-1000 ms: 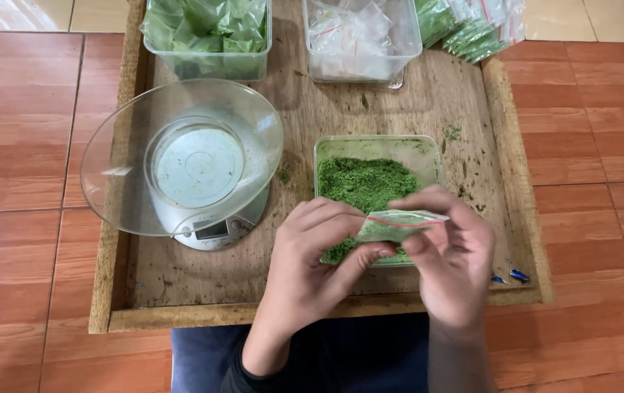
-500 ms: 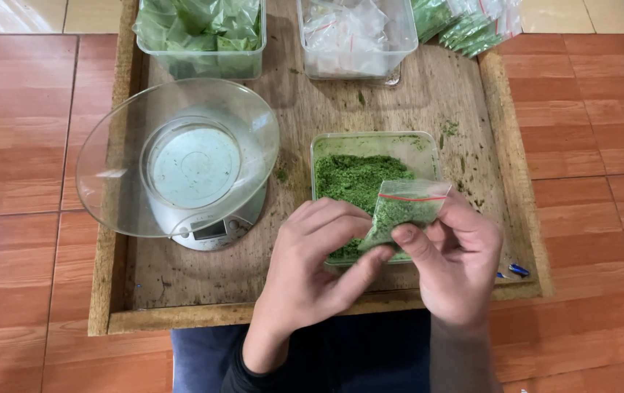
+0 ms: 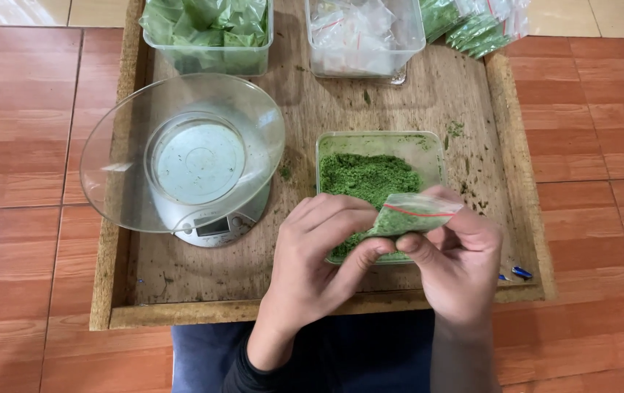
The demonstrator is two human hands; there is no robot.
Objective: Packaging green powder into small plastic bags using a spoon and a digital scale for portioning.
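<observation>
Head view looks straight down on two hands meeting over the near right part of a wooden tray [image 3: 130, 291]. Left hand [image 3: 319, 255] is curled, its fingers and thumb pinched on the lower left of a small clear bag [image 3: 410, 217] with a red strip along its mouth. Right hand [image 3: 457, 262] is likewise closed on the bag from the other side, thumb in front and fingers behind, so the bag sits tilted between them with its mouth up and to the right. Green powder fills its lower part, and holding it mouth-up keeps the powder inside.

Directly under the bag stands an open plastic tub of green powder [image 3: 370, 175], probably so that any spill drops back into it. Loose green specks lie on the tray around the tub. Left of it, near the tray's left edge, sits a kitchen scale [image 3: 214, 225] carrying an empty glass bowl [image 3: 115, 167], close by for either hand. At the far edge are a tub of green filled bags [image 3: 206, 33] on the left and a tub of empty clear bags [image 3: 363, 36] beside it. More filled bags [image 3: 472, 25] spill over the far right corner. Two small blue objects [image 3: 519, 274] lie at the near right corner, too small to tell what they are.
</observation>
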